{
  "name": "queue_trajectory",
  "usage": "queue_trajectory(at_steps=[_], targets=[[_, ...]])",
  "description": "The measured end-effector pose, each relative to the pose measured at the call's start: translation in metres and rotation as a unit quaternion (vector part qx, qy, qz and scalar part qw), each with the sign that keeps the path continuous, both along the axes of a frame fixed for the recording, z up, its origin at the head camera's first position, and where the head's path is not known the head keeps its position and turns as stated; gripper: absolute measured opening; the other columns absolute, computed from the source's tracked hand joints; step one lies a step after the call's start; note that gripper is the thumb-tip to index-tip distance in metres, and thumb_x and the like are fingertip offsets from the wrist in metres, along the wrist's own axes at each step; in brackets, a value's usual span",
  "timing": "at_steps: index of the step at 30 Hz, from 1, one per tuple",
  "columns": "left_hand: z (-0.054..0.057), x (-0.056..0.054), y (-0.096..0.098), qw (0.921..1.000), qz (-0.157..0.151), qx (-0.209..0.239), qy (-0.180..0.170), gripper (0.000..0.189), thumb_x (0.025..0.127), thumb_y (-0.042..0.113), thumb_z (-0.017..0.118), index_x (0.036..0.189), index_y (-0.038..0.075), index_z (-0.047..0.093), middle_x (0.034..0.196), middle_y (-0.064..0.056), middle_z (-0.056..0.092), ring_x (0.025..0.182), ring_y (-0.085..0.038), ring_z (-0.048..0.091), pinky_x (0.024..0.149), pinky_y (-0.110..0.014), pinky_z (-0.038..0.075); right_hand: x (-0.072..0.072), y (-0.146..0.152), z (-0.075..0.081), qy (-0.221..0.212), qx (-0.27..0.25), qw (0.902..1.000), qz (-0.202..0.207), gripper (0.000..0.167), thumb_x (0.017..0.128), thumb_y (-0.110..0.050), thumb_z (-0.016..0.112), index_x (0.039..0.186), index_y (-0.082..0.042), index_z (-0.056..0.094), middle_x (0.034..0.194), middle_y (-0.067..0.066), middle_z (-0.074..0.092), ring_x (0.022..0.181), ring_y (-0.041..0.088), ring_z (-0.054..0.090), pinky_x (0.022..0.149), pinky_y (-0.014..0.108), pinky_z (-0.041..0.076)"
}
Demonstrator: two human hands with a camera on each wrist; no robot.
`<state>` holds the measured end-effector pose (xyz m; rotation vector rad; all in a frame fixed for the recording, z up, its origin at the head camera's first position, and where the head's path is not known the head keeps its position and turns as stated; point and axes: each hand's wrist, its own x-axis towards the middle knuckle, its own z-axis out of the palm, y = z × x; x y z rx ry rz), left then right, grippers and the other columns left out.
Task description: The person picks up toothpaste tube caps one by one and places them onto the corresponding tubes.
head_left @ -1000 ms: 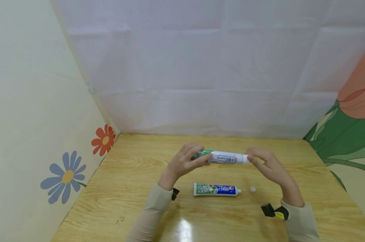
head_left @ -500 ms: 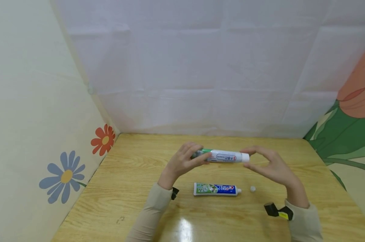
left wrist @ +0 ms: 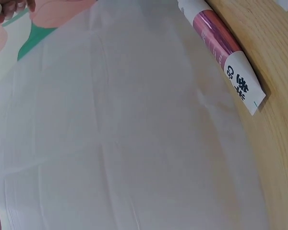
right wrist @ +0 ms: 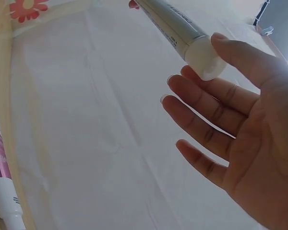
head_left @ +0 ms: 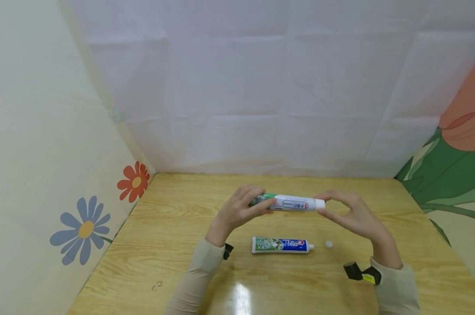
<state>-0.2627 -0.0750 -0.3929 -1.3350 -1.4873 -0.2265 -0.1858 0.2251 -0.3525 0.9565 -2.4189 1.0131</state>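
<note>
My left hand (head_left: 241,211) grips the green end of a white-and-green toothpaste tube (head_left: 296,203), held level above the table. At its other end, my right hand (head_left: 355,216) pinches the white screw cap (right wrist: 204,60) between thumb and index finger. The other right fingers are spread below the cap in the right wrist view. Under the held tube, a green-and-blue toothpaste tube (head_left: 280,245) lies on the table, its narrow nozzle bare and pointing right. A small white cap (head_left: 329,244) rests just beyond that nozzle.
A pink-and-white tube (left wrist: 225,50) lies on the table in both wrist views; I cannot make it out in the head view. White sheeting (head_left: 229,87) hangs behind the wooden table (head_left: 174,275). Painted walls stand on both sides.
My right hand loosened its fingers around the cap and shifted slightly right, then closed thumb and index finger on it again. My left hand and the tube have barely moved.
</note>
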Motion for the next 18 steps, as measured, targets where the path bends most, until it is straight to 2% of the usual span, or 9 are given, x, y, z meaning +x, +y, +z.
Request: queue_trajectory(at_steps=[6,12,18], targets=[[0.000,0.000,0.001,1.0000,-0.004,0.004,0.003,0.053,0.080,0.033,0.071,0.126,0.016,0.052,0.102,-0.012,0.056,0.093,-0.021,0.050,0.082,-0.027,0.047,-0.005,0.006,-0.008,-0.002,0.003,1.0000,-0.002,0.035,0.076,0.002,0.071,0.105,-0.017,0.066,0.102,-0.005,0.066,0.092,0.003,0.059,0.081,0.025,0.047],[0.001,0.000,0.001,0.9999,-0.006,0.006,0.007,0.054,0.081,0.034,0.070,0.128,0.016,0.050,0.102,-0.011,0.056,0.092,-0.021,0.050,0.081,-0.027,0.047,-0.007,0.009,-0.012,0.007,0.001,1.0000,-0.007,0.027,0.079,0.002,0.068,0.102,-0.013,0.068,0.100,-0.003,0.067,0.095,0.005,0.057,0.081,0.029,0.049],[0.004,0.002,0.001,0.9999,-0.006,0.006,0.008,0.053,0.082,0.034,0.070,0.128,0.016,0.050,0.102,-0.012,0.055,0.091,-0.021,0.050,0.080,-0.027,0.047,-0.009,0.008,-0.013,0.002,0.009,0.9998,-0.015,0.022,0.081,0.001,0.066,0.098,-0.013,0.069,0.098,-0.005,0.067,0.098,0.005,0.056,0.083,0.028,0.048]])
